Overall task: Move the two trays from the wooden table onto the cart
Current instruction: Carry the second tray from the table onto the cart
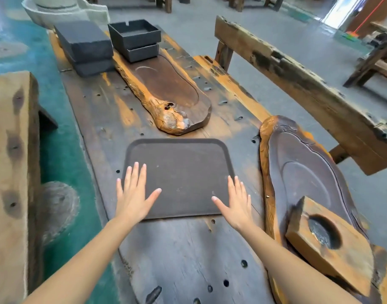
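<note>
1. Currently, the dark rectangular tray (pixel 183 170) lies flat on the wooden table (pixel 179 255), near the middle of the tabletop and in front of the person.
2. Left hand (pixel 134 195): fingers spread, palm down, over the tray's near-left corner. Whether the palm touches the tray surface cannot be determined.
3. Right hand (pixel 235 202): fingers spread, palm down, over the tray's near-right corner. Contact is likewise unclear. Neither hand grips anything.
4. A live-edge wooden slab tray (pixel 172 91) lies farther back on the table, just beyond the dark tray and apart from it.
5. A second carved slab (pixel 304 178) lies to the right, overhanging the table edge. Its near end is partly covered by a wooden block (pixel 328 244) with a round dark recess.
6. At the far end, two stacked dark boxes (pixel 84 43) stand beside a stack of open square black containers (pixel 134 37). The lower items in each stack are mostly hidden.
7. A rough wooden bench (pixel 297 84) runs along the right side, with its near end cut off by the frame edge.
8. A pale wooden plank (pixel 9 172) at the left is cut off by the frame.
9. A grey stone basin (pixel 63 9) at the top left is cropped.
10. No cart appears in view.
11. No brand marks, labels or legible writing can be made out on any item.
</note>
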